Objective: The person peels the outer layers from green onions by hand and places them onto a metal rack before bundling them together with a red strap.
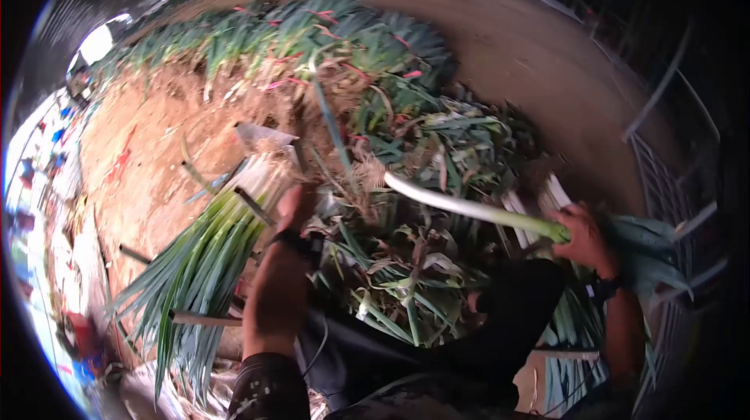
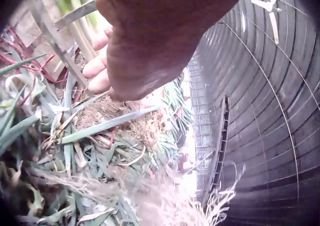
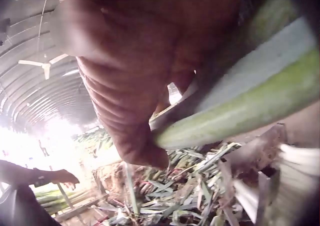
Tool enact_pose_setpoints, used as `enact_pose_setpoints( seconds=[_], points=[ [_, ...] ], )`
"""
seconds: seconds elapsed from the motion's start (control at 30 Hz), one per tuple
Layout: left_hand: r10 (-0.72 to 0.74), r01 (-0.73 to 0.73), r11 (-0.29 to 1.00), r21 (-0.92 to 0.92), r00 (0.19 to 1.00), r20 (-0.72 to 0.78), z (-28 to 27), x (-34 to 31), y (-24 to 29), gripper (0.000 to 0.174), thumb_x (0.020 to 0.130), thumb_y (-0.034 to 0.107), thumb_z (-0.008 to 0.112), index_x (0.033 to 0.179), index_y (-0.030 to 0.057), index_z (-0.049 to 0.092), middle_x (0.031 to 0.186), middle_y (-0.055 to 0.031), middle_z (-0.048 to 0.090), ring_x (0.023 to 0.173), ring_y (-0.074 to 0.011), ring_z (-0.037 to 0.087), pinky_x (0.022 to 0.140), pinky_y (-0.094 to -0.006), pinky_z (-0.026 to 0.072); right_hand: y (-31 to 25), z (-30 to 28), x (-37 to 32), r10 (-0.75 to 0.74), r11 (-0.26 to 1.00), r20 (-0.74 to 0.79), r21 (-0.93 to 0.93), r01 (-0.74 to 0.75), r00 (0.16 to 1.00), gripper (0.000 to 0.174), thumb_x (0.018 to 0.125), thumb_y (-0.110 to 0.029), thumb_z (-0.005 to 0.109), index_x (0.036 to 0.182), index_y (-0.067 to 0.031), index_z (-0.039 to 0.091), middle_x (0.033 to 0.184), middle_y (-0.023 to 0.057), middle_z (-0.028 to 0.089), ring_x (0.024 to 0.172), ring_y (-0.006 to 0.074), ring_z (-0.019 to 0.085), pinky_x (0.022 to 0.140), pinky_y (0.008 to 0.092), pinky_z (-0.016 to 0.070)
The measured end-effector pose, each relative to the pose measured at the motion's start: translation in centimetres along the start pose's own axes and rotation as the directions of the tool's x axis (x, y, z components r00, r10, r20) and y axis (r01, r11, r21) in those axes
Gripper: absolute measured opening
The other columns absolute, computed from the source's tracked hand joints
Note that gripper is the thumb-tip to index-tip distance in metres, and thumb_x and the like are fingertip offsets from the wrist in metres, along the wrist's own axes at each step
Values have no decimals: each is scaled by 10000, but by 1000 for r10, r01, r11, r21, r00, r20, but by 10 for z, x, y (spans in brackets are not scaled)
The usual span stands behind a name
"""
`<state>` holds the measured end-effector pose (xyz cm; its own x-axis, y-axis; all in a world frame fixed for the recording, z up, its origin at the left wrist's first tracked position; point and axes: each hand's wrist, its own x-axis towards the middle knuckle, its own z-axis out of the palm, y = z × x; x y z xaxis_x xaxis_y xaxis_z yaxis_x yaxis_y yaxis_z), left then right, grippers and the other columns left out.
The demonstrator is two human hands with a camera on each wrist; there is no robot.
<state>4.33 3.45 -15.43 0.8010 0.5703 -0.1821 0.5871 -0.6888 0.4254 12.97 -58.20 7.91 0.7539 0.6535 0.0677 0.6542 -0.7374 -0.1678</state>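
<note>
the right hand (image 1: 587,237) has its grip wrapped round a single leek (image 1: 469,208), fingers curled over the pale green part of the stalk where the leaves begin. the right wrist view shows the same hold close up: the right hand (image 3: 130,86) clasps the leek (image 3: 240,111), which runs out slantwise past the palm. from the grip the white shaft points left, towards the middle of the scene, and hangs above a heap of trimmed leaves (image 1: 406,264); the dark green leaves fan out behind the hand, next to a wire fence (image 1: 664,178).

the left hand (image 1: 295,207) holds nothing. its grip is loose and wide, the fingers (image 2: 97,68) reaching to the white ends of a bundle of leeks (image 1: 207,252), just at them or touching; i cannot tell which. the bundle lies slantwise on a frame of metal bars (image 2: 55,31), its white ends up near the hand and its green tops spreading down to the left. under the left hand (image 2: 150,41) sits a clump of dry roots (image 2: 115,113) among the loose leaves.

further out, bare brown soil (image 1: 148,146) lies to the left, and rows of stacked leeks (image 1: 312,29) curve along the back. a ceiling fan (image 2: 270,6) hangs from the arched roof overhead.
</note>
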Motion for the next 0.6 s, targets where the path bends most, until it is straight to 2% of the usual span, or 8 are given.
enact_pose_setpoints(
  seconds=[0.03, 0.1, 0.13, 0.17, 0.23, 0.33, 0.47, 0.6],
  points=[
    [150, -157, 987, -23, 973, -176, -6, -8, -11, 293, 899, 297, 588, 1040, 82, 727, 890, -112, 743, 836, -246, 708, 681, -385, 538, 10, -4, 3, 71, 997, -9, 19, -71, 997, 623, 621, -149, 760, 1229, -67, 654, 1101, 149, 622, 1116, 326, 579, 1033, 404, 440],
    [12, -48, 955, -294, 992, -122, -30, -36, 33, 261, 880, 234, 619, 1059, 87, 740, 984, -161, 739, 959, -280, 712, 791, -409, 542, 56, -13, -28, 220, 974, -98, -33, -224, 971, 640, 640, -178, 748, 1262, -68, 644, 1140, 185, 657, 1116, 331, 607, 988, 391, 466],
    [195, -221, 962, -162, 967, -161, -9, -3, -1, 295, 849, 270, 647, 1043, 69, 743, 995, -162, 740, 964, -290, 711, 813, -402, 543, 75, -16, -39, 217, 968, -167, -91, -234, 962, 655, 652, -198, 743, 1285, -70, 636, 1160, 203, 672, 1105, 331, 626, 967, 385, 477],
    [370, -381, 924, -20, 908, -195, 12, 29, -35, 337, 818, 306, 675, 1028, 52, 746, 1007, -163, 741, 969, -300, 710, 835, -395, 544, 80, -31, -49, 392, 913, -154, -51, -404, 907, 659, 659, -223, 743, 1292, -77, 635, 1173, 213, 668, 1118, 339, 625, 969, 391, 480],
    [302, -312, 943, -120, 949, -90, 9, 26, -24, 376, 802, 345, 690, 1028, 50, 746, 997, -165, 741, 976, -309, 708, 836, -392, 545, 81, -55, -58, 672, 738, -112, 28, -674, 732, 669, 673, -275, 744, 1307, -91, 633, 1197, 234, 659, 1144, 355, 623, 973, 401, 485],
    [206, -214, 937, -277, 977, -58, 7, 22, -9, 392, 811, 355, 683, 1046, 47, 742, 974, -164, 745, 932, -295, 718, 819, -385, 550, 140, -61, -98, 668, 716, -273, -22, -698, 693, 675, 678, -304, 744, 1314, -108, 632, 1116, 215, 697, 1036, 342, 677, 916, 401, 517],
    [201, -176, 908, -380, 979, 27, 12, 20, 11, 409, 811, 358, 676, 1073, 50, 740, 930, -148, 749, 837, -258, 729, 785, -380, 556, 147, -67, -139, 815, 580, -122, 181, -794, 567, 676, 669, -294, 734, 1304, -83, 634, 1068, 218, 712, 1002, 326, 695, 888, 386, 529],
    [275, -241, 903, -355, 960, 47, 26, 35, 3, 426, 805, 342, 680, 1094, 32, 726, 883, -138, 749, 781, -237, 722, 743, -364, 549, 184, -19, -182, 731, 677, -134, 18, -736, 669, 642, 658, -242, 737, 1273, -76, 655, 925, 202, 725, 854, 283, 714, 804, 357, 544]
  ],
)
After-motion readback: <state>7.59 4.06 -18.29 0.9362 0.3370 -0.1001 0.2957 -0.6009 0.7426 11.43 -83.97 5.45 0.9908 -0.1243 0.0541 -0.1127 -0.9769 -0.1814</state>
